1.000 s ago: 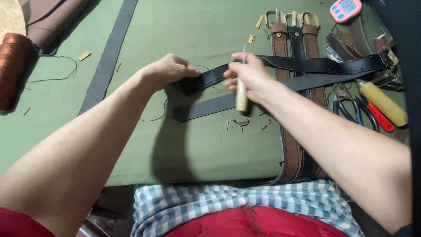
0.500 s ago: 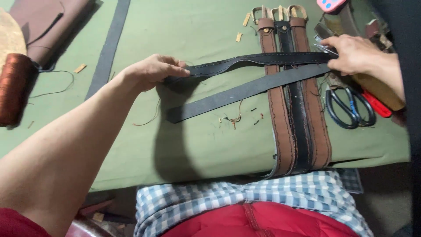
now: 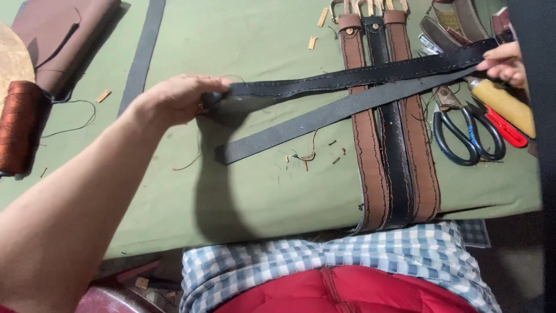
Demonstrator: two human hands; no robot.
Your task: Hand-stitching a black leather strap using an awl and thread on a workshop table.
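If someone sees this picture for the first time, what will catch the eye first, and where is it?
First comes the long black stitched strap, stretched across the middle of the green table between the left hand and the right hand at the right edge. Under it, three finished belts, brown, black and brown, lie side by side toward the viewer. Black-handled scissors lie to their right, and a copper-coloured thread spool at the far left.

Work surface: a flat table covered in olive-green cloth, filling most of the view. The cloth shows light soiling, scattered thread ends and small tan offcuts. Its near edge runs unevenly across the lower part of the frame. Below that edge, at the lower left corner, a dark, cluttered floor area lies in shadow. Lighting is even, from above.
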